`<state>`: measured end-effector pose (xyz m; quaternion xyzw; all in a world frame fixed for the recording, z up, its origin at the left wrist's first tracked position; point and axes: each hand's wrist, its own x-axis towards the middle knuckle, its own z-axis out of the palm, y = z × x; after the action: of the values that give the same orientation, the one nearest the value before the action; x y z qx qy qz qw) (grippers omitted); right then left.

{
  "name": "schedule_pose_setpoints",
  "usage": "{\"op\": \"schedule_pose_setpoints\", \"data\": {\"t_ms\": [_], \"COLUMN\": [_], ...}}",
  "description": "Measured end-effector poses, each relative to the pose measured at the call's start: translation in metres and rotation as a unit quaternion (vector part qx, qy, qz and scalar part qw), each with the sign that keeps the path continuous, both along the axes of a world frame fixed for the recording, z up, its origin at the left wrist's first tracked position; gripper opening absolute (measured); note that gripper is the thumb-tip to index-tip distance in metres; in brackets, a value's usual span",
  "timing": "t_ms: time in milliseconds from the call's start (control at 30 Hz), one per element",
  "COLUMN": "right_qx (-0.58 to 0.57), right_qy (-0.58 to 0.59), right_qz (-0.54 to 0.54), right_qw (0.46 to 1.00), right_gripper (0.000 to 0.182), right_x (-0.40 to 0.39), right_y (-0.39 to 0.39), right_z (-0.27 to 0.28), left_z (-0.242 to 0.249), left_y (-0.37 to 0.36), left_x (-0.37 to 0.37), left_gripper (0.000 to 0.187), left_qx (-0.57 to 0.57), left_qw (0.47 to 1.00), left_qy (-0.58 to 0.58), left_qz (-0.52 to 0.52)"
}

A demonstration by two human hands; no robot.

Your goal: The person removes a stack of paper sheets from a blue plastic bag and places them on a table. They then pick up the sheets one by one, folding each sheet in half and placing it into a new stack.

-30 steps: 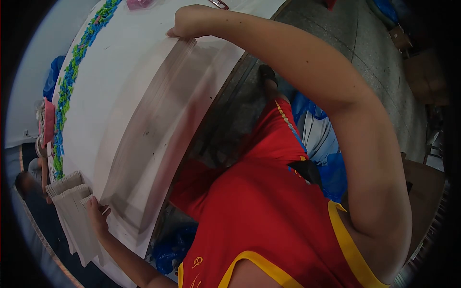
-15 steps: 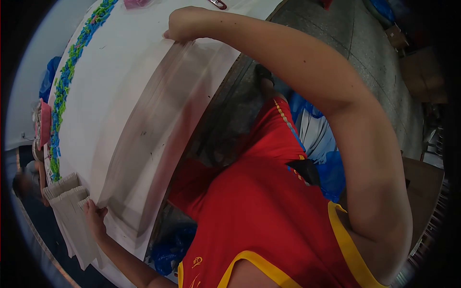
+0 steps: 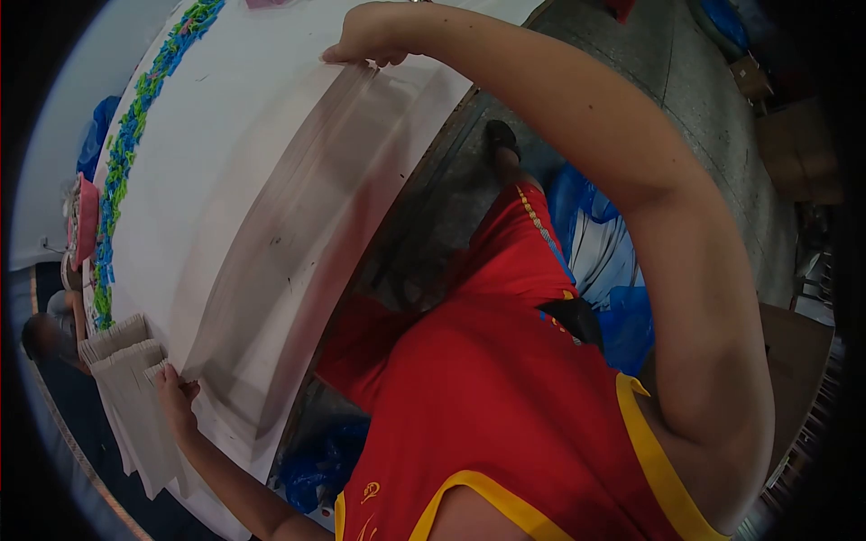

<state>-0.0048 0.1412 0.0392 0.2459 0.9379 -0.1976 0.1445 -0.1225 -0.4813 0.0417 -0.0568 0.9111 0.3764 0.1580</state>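
Right hand (image 3: 372, 32) shifted slightly, more fingers visible, clamped on translucent sheets (image 3: 293, 189); left hand (image 3: 179, 404) still by white stack (image 3: 132, 371), can't tell its grip.

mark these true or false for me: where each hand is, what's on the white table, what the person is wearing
1. The right hand and the left hand are at opposite ends of the long pale strips. True.
2. The right hand is the one nearer the stacked white pieces. False: the left hand is right beside them.
3. Blue and green pieces lie in a long band on the white table. True.
4. The person's top is plain green. False: it is red with yellow edging.
5. Both hands wear gloves. False: both are bare.
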Motion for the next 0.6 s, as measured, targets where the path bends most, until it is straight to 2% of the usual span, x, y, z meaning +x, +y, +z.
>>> {"op": "schedule_pose_setpoints", "data": {"t_ms": [133, 600], "right_qx": [-0.006, -0.024], "right_qy": [0.009, 0.029], "right_qz": [-0.029, -0.142], "right_qw": [1.0, 0.989], "right_gripper": [0.049, 0.051], "right_x": [0.015, 0.044], "right_y": [-0.002, -0.01], "right_z": [0.006, 0.023], "left_z": [0.004, 0.006], "left_y": [0.008, 0.001], "left_x": [0.006, -0.001], "left_gripper": [0.034, 0.037], "left_qx": [0.0, -0.01], "left_qw": [1.0, 1.0], "left_qy": [0.016, -0.011], "left_qz": [0.008, 0.001]}}
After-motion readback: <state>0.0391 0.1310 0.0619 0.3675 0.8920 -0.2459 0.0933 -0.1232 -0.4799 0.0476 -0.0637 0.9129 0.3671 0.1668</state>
